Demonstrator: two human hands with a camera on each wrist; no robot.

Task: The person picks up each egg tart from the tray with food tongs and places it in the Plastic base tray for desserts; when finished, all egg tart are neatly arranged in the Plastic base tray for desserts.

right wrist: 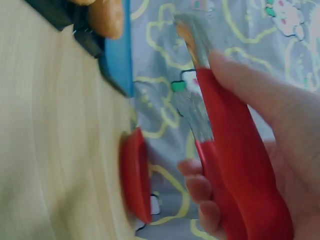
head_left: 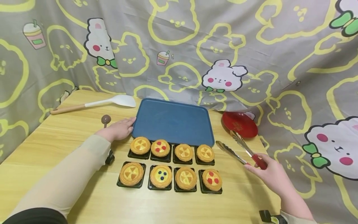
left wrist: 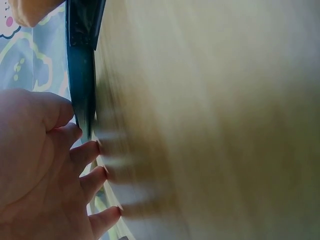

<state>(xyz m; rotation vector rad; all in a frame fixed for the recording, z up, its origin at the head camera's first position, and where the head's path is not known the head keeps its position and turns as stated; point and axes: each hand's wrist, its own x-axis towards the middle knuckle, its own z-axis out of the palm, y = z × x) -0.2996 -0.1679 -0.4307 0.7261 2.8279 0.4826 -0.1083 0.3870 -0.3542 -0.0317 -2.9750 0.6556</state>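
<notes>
My right hand (head_left: 272, 174) grips metal tongs with red handles (right wrist: 230, 150). Their two arms are spread apart, the tips in the air to the right of the tarts. At the blue tray's (head_left: 173, 119) left edge lies my left hand (head_left: 118, 129). In the left wrist view its thumb touches the tray's side, and the fingertips (left wrist: 90, 182) reach down to the table. Below the tray, several tarts sit in black square holders in two rows: some with a wedge pattern (head_left: 183, 152), some with red pieces (head_left: 160, 147), one with dark blue berries (head_left: 161, 176).
A red plate (head_left: 240, 124) stands at the table's back right. Far left lies a white spatula with a wooden handle (head_left: 98, 102), and a small brown spoon (head_left: 106, 119) is partly hidden behind my left hand. Patterned grey cloth (head_left: 179, 53) hangs round the wooden table (head_left: 112, 205).
</notes>
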